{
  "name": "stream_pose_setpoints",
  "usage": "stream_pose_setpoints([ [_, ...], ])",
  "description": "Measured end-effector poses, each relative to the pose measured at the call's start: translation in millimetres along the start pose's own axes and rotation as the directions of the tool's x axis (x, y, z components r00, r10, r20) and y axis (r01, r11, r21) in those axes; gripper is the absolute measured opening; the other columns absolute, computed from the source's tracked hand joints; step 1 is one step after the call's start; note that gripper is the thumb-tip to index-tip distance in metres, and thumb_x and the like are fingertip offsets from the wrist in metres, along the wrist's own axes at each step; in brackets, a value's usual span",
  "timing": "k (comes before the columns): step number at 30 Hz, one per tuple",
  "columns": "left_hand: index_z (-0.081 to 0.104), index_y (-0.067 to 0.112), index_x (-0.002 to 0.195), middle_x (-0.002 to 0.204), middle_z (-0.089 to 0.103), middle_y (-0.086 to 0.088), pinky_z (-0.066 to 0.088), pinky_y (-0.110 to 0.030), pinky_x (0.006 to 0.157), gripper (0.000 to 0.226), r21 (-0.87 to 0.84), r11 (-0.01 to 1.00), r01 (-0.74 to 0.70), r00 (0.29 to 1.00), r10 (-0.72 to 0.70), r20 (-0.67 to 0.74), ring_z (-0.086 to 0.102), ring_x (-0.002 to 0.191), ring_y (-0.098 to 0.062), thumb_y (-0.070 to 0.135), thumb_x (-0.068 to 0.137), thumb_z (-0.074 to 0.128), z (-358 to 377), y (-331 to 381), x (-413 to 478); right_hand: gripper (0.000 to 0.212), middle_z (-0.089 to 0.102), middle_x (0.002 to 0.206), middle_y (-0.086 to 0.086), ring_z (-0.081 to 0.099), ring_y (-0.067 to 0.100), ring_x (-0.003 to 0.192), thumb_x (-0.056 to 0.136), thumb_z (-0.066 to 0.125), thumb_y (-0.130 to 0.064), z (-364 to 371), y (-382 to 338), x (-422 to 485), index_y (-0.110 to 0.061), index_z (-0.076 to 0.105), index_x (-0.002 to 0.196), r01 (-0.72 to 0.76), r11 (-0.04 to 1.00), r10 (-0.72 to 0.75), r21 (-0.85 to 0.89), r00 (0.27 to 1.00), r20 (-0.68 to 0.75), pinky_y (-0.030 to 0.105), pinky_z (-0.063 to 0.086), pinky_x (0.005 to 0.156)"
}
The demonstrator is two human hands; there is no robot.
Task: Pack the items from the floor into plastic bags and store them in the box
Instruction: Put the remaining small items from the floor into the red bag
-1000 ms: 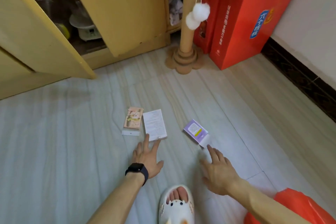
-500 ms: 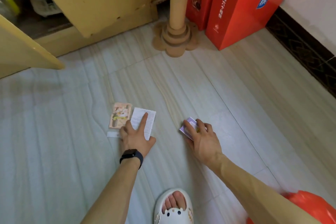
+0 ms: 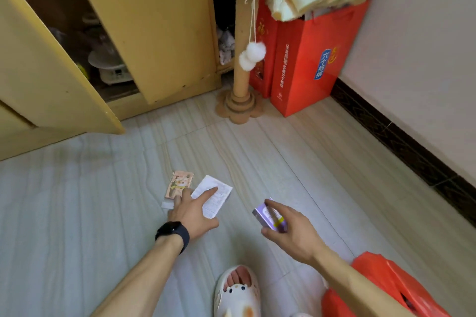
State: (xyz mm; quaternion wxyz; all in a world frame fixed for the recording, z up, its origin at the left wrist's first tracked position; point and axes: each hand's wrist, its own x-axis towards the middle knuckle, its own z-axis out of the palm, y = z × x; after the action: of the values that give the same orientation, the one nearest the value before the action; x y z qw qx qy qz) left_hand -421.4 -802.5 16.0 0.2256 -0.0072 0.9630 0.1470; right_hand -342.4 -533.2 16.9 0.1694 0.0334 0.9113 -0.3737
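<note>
Gathering step: my right grip (image 3: 291,231) pinches the purple box (image 3: 270,216), seemingly clear of the floor (image 3: 283,157); my left grip (image 3: 190,211) lies wide and flat on the leaflet (image 3: 220,192). Next: box into the orange bag (image 3: 381,278).

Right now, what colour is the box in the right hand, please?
The box is purple; head view.

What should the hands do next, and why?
Probably the right hand should drop the purple box into the orange bag: the box is off the floor in its grip, and the bag lies just beside that arm.
</note>
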Motion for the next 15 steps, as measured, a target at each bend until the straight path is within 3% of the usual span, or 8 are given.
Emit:
stream_pose_setpoints([
  [3,0.024,0.066,0.137,0.135,0.032,0.006,0.035,-0.034,0.099,0.084,0.051,0.981,-0.189,0.977,0.193,-0.091,0.033,0.121,-0.024,0.057,0.061,0.058,-51,49,-28,0.063,0.052,0.130,-0.035,0.053,-0.004,0.111,0.075,0.068,-0.060,-39,-15,-57,-0.054,0.045,0.134,0.019,0.990,0.010,0.142,0.980,-0.199,0.016,0.039,0.088],
  [9,0.024,0.065,0.137,0.135,0.031,0.005,0.040,-0.038,0.093,0.083,0.207,0.824,-0.527,0.821,0.557,-0.128,0.035,0.114,-0.023,0.052,0.065,0.062,-112,153,-91,0.061,0.065,0.112,-0.029,0.065,0.001,0.094,0.074,0.077,-0.058,-100,-18,-165,-0.062,0.049,0.128,0.026,0.950,0.112,0.312,0.903,-0.415,0.026,0.051,0.082],
  [12,0.025,0.065,0.136,0.136,0.032,0.004,0.039,-0.038,0.093,0.082,0.301,0.705,-0.643,0.713,0.694,-0.103,0.035,0.114,-0.023,0.052,0.065,0.065,-122,198,-119,0.057,0.066,0.107,-0.033,0.066,-0.002,0.095,0.077,0.079,-0.049,-123,-6,-215,-0.056,0.053,0.127,0.018,0.934,0.178,0.357,0.842,-0.509,0.017,0.050,0.079],
  [15,0.024,0.066,0.135,0.136,0.034,0.005,0.042,-0.037,0.089,0.082,0.353,0.608,-0.711,0.632,0.773,-0.057,0.038,0.110,-0.021,0.055,0.064,0.064,-118,232,-138,0.040,0.069,0.106,-0.027,0.063,-0.008,0.100,0.083,0.077,-0.039,-133,14,-260,-0.052,0.060,0.117,-0.005,0.871,0.312,0.491,0.777,-0.546,0.007,0.048,0.071],
])
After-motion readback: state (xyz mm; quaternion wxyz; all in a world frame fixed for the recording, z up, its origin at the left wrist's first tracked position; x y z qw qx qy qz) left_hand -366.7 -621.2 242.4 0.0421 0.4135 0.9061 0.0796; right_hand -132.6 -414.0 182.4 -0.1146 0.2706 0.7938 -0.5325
